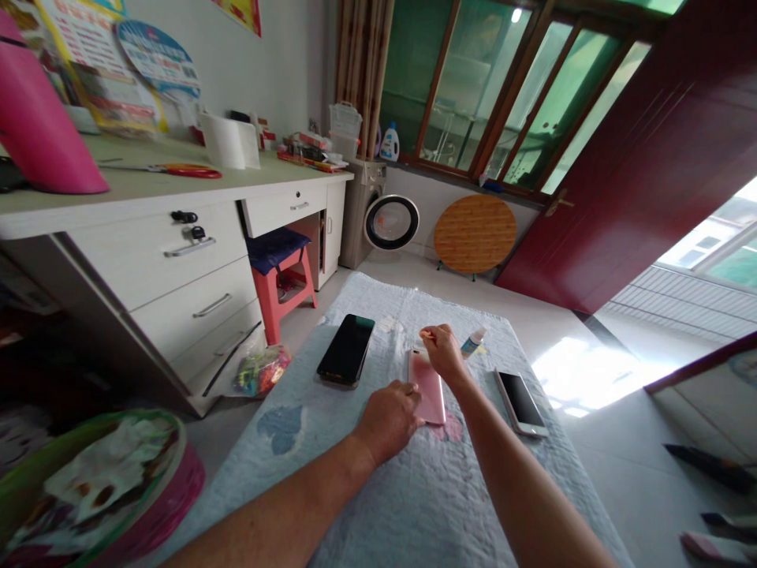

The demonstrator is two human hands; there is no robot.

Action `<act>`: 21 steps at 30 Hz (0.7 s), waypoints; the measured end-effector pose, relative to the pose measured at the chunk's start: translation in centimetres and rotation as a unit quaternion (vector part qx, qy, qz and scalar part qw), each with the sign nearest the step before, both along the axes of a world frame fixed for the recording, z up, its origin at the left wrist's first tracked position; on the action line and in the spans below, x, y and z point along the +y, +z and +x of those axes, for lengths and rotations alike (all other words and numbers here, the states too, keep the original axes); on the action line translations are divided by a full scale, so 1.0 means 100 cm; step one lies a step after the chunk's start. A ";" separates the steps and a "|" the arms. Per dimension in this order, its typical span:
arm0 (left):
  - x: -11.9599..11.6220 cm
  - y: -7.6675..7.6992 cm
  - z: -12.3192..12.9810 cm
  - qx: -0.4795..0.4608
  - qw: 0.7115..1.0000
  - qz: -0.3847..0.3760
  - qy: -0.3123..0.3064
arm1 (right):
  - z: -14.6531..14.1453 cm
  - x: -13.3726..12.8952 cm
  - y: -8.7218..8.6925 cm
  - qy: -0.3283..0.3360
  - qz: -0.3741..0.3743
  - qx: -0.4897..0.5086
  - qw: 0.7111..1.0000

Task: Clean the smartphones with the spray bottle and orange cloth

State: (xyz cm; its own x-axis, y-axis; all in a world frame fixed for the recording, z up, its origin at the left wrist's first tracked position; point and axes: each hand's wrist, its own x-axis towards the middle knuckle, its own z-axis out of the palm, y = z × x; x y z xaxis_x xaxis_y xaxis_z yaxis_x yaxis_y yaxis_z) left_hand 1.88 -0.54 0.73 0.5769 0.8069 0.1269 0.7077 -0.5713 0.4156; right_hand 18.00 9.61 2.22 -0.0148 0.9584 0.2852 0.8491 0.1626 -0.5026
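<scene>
A pink smartphone [430, 386] lies back side up on a light blue cloth [384, 489] with a quilted look. My left hand [391, 420] grips its lower left edge, fingers on the side and thumb near the bottom. Over the phone's top right part, my right hand [445, 351] is closed with the fingers pinched together; what they hold, if anything, I cannot make out. Just beyond that hand is a small spray bottle [473, 341] with a white cap. To the left rests a black smartphone [348, 349], and to the right a white smartphone [521, 402] with a dark screen.
A white desk [177, 189] with drawers runs along the left, with a pink stool [284, 284] beside it. A bin [189, 473] holding crumpled tissues stands at the lower left. Farther back are a washing machine [362, 213] with its door ajar and a round wooden tabletop [476, 233].
</scene>
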 end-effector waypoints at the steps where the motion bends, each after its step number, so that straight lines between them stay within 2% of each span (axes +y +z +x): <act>1: 0.000 0.000 0.000 -0.001 1.000 0.002 0.000 | -0.001 0.002 -0.001 -0.004 -0.005 -0.004 1.000; 9: 0.001 -0.001 0.000 -0.023 1.000 0.004 0.007 | -0.010 0.001 -0.013 0.017 -0.084 -0.105 0.991; 17: 0.001 -0.001 0.000 -0.025 1.000 0.009 0.005 | -0.011 -0.001 -0.017 0.031 -0.079 -0.143 0.986; 21: 0.001 -0.002 0.001 -0.022 1.000 0.014 0.002 | -0.012 -0.004 -0.026 0.035 -0.043 -0.127 0.990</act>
State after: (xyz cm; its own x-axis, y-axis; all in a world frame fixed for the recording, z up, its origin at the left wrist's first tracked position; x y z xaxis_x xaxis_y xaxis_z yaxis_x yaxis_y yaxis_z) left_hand 1.96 -0.40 0.58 0.5670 0.8048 0.1753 0.6911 -0.5806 0.4304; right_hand 16.85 9.22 -0.39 -0.1434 0.9729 0.1816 0.9377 0.1922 -0.2893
